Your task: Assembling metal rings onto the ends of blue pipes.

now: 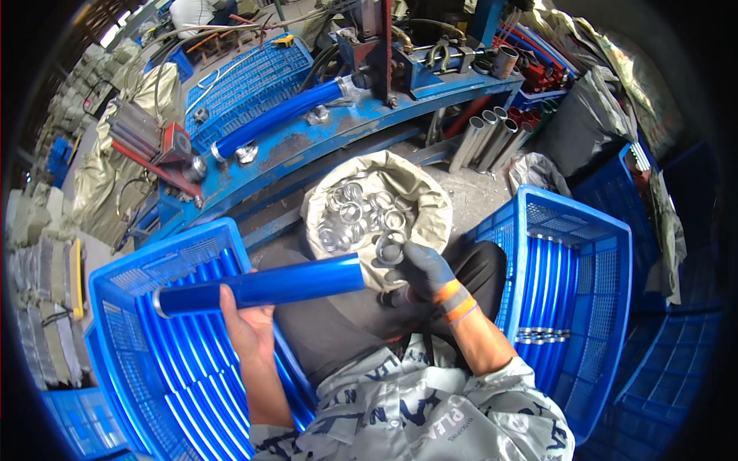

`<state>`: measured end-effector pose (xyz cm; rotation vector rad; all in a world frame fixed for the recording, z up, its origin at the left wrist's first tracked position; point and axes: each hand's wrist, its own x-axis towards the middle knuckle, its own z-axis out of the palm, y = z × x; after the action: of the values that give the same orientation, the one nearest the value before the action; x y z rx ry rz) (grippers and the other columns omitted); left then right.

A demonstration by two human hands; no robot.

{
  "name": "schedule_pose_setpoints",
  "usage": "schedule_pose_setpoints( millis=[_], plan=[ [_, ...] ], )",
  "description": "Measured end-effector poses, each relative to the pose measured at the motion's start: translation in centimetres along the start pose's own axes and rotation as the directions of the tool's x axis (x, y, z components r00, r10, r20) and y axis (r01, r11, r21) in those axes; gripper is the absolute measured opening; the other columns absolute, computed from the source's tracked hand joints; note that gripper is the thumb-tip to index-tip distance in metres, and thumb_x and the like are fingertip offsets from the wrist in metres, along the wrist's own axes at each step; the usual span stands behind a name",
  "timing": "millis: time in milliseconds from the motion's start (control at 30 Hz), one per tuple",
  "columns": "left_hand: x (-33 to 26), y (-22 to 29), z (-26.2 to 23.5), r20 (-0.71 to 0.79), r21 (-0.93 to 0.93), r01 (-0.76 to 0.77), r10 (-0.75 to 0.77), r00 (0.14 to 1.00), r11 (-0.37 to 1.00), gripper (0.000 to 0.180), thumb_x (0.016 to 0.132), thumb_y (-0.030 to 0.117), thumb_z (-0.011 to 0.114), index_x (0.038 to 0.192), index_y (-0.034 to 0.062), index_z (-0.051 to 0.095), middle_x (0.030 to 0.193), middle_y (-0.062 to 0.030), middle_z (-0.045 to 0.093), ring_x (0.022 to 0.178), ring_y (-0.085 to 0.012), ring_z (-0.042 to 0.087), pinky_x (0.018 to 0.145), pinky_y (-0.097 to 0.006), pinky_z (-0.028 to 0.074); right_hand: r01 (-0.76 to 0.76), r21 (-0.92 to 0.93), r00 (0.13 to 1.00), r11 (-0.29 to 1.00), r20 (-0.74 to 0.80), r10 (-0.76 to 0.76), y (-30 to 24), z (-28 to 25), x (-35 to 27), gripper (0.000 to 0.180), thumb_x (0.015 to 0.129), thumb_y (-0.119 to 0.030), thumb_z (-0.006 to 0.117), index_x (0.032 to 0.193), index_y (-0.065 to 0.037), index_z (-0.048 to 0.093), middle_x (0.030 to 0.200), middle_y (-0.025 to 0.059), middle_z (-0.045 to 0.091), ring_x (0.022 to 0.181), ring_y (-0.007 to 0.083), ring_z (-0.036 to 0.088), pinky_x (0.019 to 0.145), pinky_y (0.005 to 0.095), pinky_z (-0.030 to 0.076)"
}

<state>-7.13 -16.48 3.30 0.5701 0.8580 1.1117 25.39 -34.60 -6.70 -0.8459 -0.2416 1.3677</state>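
Across my lap lies a shiny blue tube (307,283), held nearly level by my bare left hand (250,326), which is closed round it from below. A silver ring (157,303) sits at the tube's left end; no ring shows at its right end. My right hand (427,273), in a dark glove with an orange-striped cuff, pinches a silver metal ring (390,249) just right of the tube's right end, apart from it. Beyond the hands stands a pale cloth sack (427,188) with many loose metal rings (350,212) inside.
Blue crates of blue tubes flank me, one at left (115,269) and one at right (619,261). A blue metal bench (284,154) stands ahead, bearing another blue tube (280,117) between its fixtures. Several bare metal tubes (492,142) stand upright on the floor beyond the sack.
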Motion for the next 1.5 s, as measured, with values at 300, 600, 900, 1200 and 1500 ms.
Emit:
schedule_pose_setpoints(
  millis=[300, 600, 900, 1200, 1500],
  plan=[
    [-1.5, -3.4, 0.1, 0.093, -0.031, -0.018, 0.02, 0.995, 0.999, 0.054, 0.115, 0.042, 0.076, 0.155, 0.0068, 0.062, 0.153, -0.0206, 0.07, 0.145, -0.0379, 0.068, 0.124, -0.062, 0.056, 0.23, -0.062, 0.972, 0.971, 0.065, -0.226, -1.8, 4.7, -0.3, 0.056, 0.101, 0.004, 0.081, 0.154, 0.003, 0.065, 0.141, 0.0112, 0.077, 0.125, 0.0192, 0.078, 0.109, 0.0373, 0.065],
    [-0.5, -3.8, -0.7, 0.093, -0.032, -0.074, 0.077, 0.993, 0.997, 0.048, 0.112, 0.036, 0.081, 0.152, 0.0126, 0.066, 0.148, -0.0175, 0.073, 0.142, -0.0355, 0.071, 0.117, -0.06, 0.06, 0.127, -0.168, 0.99, 0.978, 0.075, -0.116, -2.6, 5.9, 0.4, 0.069, 0.103, 0.007, 0.08, 0.167, 0.007, 0.055, 0.148, 0.0162, 0.074, 0.133, 0.022, 0.074, 0.118, 0.0367, 0.058],
    [5.2, -4.3, -2.6, -0.039, -0.143, -0.028, 0.023, 0.999, 0.989, 0.064, 0.112, 0.045, 0.08, 0.154, 0.0017, 0.06, 0.154, -0.0193, 0.07, 0.146, -0.0359, 0.068, 0.128, -0.06, 0.053, 0.209, -0.342, 0.973, 0.916, 0.163, -0.162, -3.7, 7.3, 9.7, 0.056, 0.103, 0.0, 0.083, 0.157, 0.007, 0.067, 0.135, 0.0095, 0.08, 0.121, 0.0149, 0.075, 0.109, 0.0321, 0.061],
    [7.0, 1.5, -4.1, -0.153, -0.194, -0.034, 0.004, 0.988, 0.98, 0.062, 0.114, 0.053, 0.075, 0.154, 0.0062, 0.063, 0.158, -0.0142, 0.069, 0.147, -0.0303, 0.064, 0.129, -0.054, 0.045, 0.376, -0.792, 0.565, -0.481, 0.608, -0.558, -11.5, 18.3, 38.0, 0.065, 0.101, -0.03, 0.079, 0.161, -0.014, 0.062, 0.161, 0.0186, 0.063, 0.152, 0.0431, 0.056, 0.124, 0.0563, 0.046],
    [11.4, -0.1, -3.4, -0.14, -0.112, -0.044, 0.028, 0.99, 0.993, 0.048, 0.116, 0.034, 0.076, 0.15, 0.0031, 0.063, 0.156, -0.0174, 0.068, 0.15, -0.0344, 0.064, 0.129, -0.059, 0.049, 0.393, -0.614, 0.385, -0.685, 0.786, -0.484, -17.8, 21.5, 45.5, 0.041, 0.097, -0.015, 0.069, 0.136, -0.022, 0.079, 0.127, 0.0061, 0.078, 0.133, 0.032, 0.069, 0.124, 0.0585, 0.046]
  ],
)
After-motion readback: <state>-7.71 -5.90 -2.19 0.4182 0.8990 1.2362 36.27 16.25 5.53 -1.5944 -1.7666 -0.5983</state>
